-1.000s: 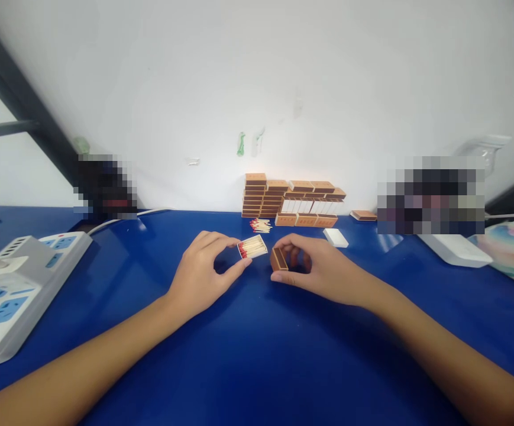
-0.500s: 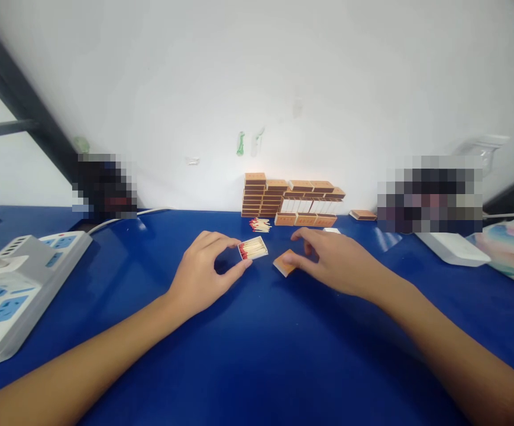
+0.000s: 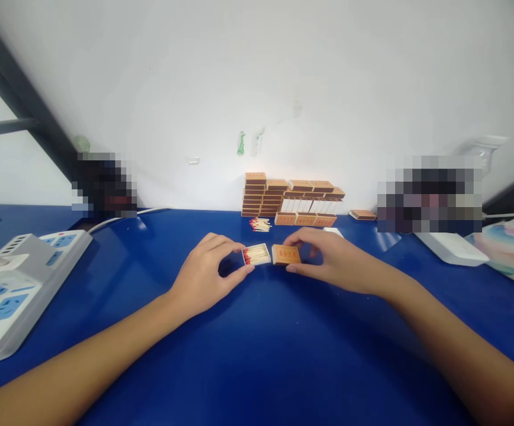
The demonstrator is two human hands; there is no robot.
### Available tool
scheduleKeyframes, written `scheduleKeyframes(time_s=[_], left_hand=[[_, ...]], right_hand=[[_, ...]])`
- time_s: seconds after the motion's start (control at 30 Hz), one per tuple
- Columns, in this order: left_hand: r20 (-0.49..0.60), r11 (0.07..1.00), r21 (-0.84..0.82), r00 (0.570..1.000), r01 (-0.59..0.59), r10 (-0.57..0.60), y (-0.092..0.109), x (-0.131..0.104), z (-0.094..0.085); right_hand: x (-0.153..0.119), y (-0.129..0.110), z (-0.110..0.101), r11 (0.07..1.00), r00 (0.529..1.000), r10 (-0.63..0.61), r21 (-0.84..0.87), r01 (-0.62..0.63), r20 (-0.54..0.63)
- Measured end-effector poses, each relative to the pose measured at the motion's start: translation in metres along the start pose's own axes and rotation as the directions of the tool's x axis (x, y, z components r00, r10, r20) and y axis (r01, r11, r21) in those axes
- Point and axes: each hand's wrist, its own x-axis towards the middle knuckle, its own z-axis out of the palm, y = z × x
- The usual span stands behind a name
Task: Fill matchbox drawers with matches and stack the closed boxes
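Observation:
Between its thumb and fingers my left hand (image 3: 207, 266) grips a small matchbox tray (image 3: 257, 254) filled with red-tipped matches. My right hand (image 3: 323, 257) holds an orange matchbox sleeve (image 3: 286, 254) by its long edges, its printed face up. Tray and sleeve lie end to end with a narrow gap between them. Just behind the tray, a loose pile of matches (image 3: 261, 225) rests on the blue table (image 3: 257, 355).
Stacked matchboxes (image 3: 261, 195) stand against the white wall, with white trays (image 3: 312, 206) among them. One lone matchbox (image 3: 362, 215) lies to their right. A large power strip (image 3: 30, 290) takes up the left side; a white object (image 3: 454, 251) sits at the right.
The sleeve has turned level in my right hand and come in line with the tray. My left hand has brought the tray slightly right and nearer to me.

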Motion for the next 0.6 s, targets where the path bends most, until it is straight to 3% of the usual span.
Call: scheduleKeyframes(time_s=[0.2,0.6], left_hand=[[0.036,1.0,-0.03,0.999,0.008,-0.007,-0.002,-0.001,0.001],[0.078,0.986,-0.138,0.993,0.097,-0.087,-0.004,-0.001,0.0]], right_hand=[[0.002,-0.011,-0.001,0.999,0.997,-0.049,-0.001,0.049,-0.056],[0.004,-0.014,-0.001,0.987,0.999,0.025,0.162,-0.017,-0.044]])
